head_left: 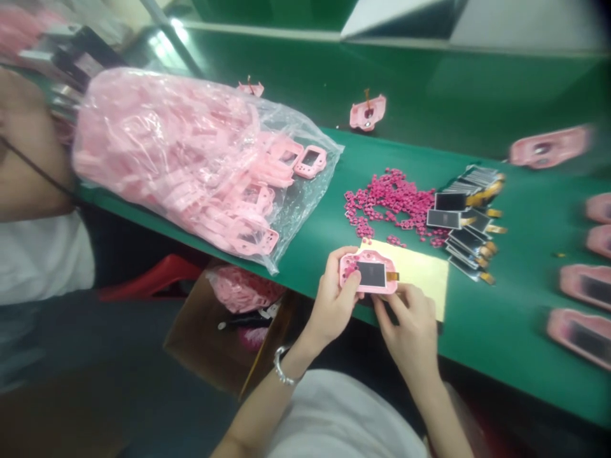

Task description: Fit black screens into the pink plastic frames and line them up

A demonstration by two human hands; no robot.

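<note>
My left hand (334, 299), with a bracelet on the wrist, is closed on a pink plastic handheld-console casing (365, 287), its thumb pressing on the left part of the face. A small dark display screen (372, 275) lies inside the casing, and its orange ribbon tail sticks out at the right. Small magenta buttons show near the thumb. My right hand (408, 315) grips the lower right edge of the same casing, with some fingertips hidden beneath it. Under and behind the casing, a yellow sheet (422, 270) lies at the table edge.
Magenta button pieces (394, 197) are heaped beyond my hands, beside stacked display screens (443, 219). A large clear bag (181, 159) of pink casings fills the left of the green table (496, 331). More pink casings (589, 286) line the right. Another person (38, 242) sits left.
</note>
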